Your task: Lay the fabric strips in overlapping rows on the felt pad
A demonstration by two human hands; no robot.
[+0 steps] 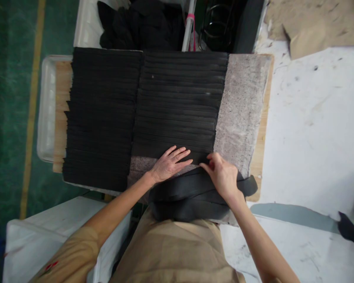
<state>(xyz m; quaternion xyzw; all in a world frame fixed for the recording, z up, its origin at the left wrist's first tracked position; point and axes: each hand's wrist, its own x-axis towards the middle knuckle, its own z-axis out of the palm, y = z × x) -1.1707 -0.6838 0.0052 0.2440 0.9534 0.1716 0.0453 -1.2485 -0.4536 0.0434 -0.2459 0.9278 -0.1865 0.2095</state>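
Observation:
My left hand (171, 162) lies flat with fingers spread, touching the near edge of the right-hand row of black strips (178, 102). To its right, my right hand (222, 175) has thumb and forefinger pinched at the near right corner of that row, on the edge of a black strip (205, 158). The strips overlap in two side-by-side rows, the second row (102, 118) lying further left. They rest on a speckled grey cloth (243, 98) over a wooden board (264, 141). Loose black strips (185, 194) are heaped beneath my hands, against my body.
Beyond the board stands a white bin (88, 25) with black material (144, 23) in it. A metal bar (189, 25) carries a pink tie. On the right is a white table (315, 125) with brown paper (309, 27). A white container (59, 236) stands at lower left.

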